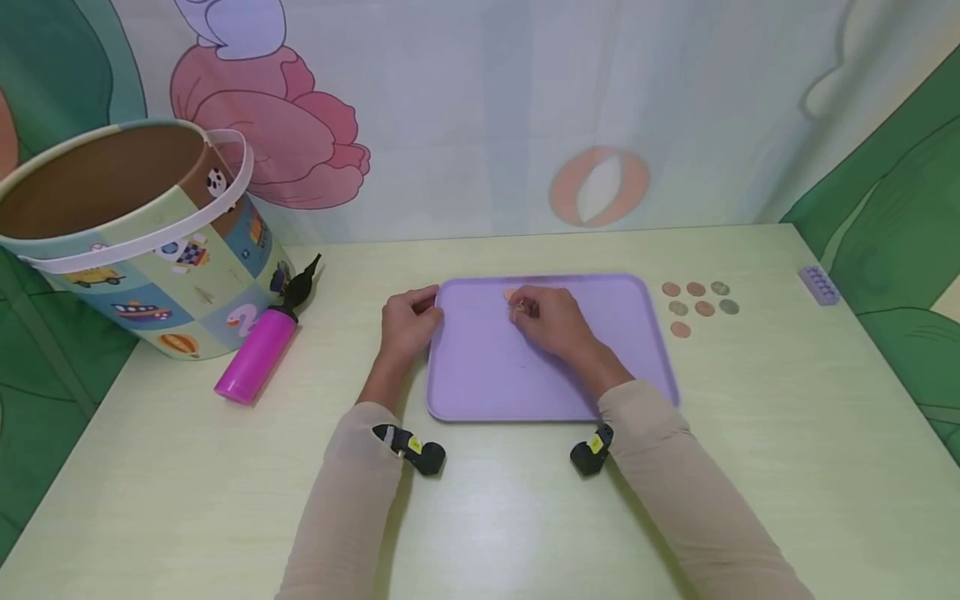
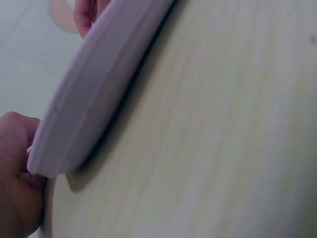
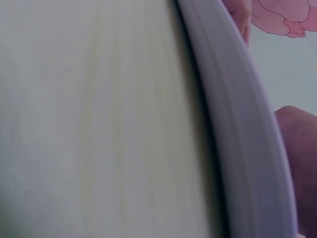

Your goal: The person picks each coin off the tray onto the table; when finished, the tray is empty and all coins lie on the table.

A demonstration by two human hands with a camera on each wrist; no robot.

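Note:
A light purple tray lies on the table in the head view. My left hand holds its left edge near the far corner, thumb and fingers bent at the rim. In the left wrist view the left hand is beside the tray's wall. Over the far part of the tray, my right hand pinches a small coin between its fingertips, mostly hidden by them. Just past those fingers, another copper-coloured coin shows on the tray. The right wrist view catches only part of the right hand behind the tray wall.
Several copper and silver coins lie right of the tray. A purple studded block sits at the table's right edge. On the left stand a patterned bucket with a white handle and a leaning magenta pump. A printed curtain hangs behind.

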